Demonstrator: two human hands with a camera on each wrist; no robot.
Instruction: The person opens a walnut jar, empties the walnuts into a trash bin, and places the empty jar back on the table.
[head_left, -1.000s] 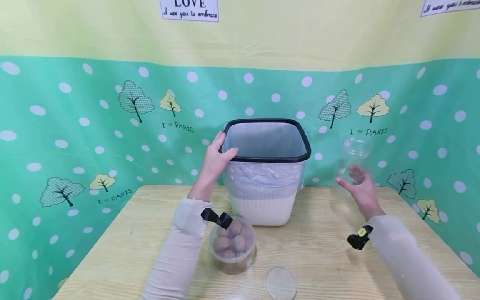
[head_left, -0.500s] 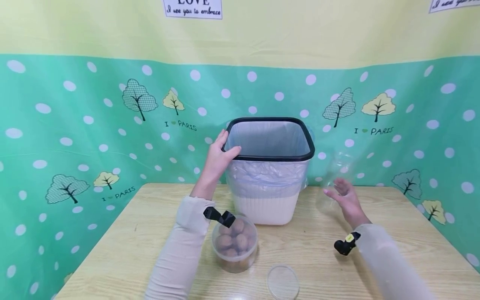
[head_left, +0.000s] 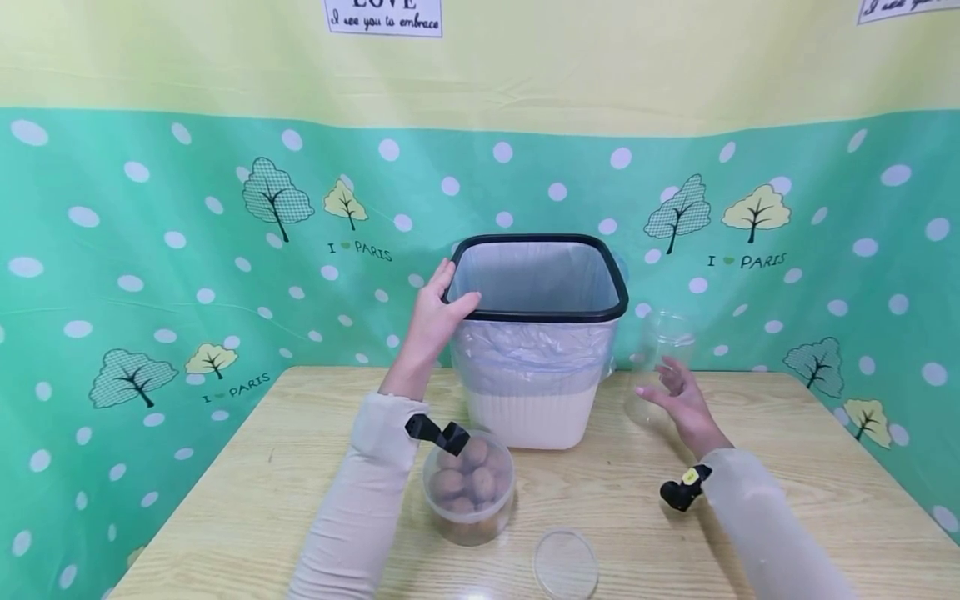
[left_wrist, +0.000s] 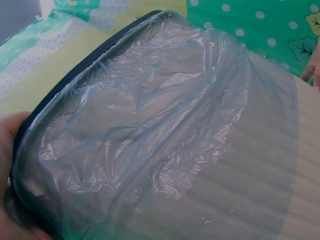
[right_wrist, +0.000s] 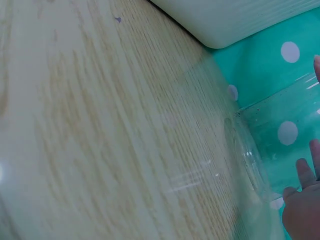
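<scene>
**Lowered and shifted left**

Has brought the clear cylindrical jar [head_left: 649, 365] closer to the white ribbed bin [head_left: 528, 417], near the far edge of the wooden table [head_left: 300, 467]. Curves right hand [head_left: 682, 410] around it; grips black rim [head_left: 551, 317] with left hand [head_left: 435, 318]. Likely almost finishes placing.

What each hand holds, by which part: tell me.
Left hand: bin, by its black rim, on the left. Right hand: clear jar, by its side.

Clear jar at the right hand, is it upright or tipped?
Upright: the clear jar shows its rim on top, its base below.
</scene>
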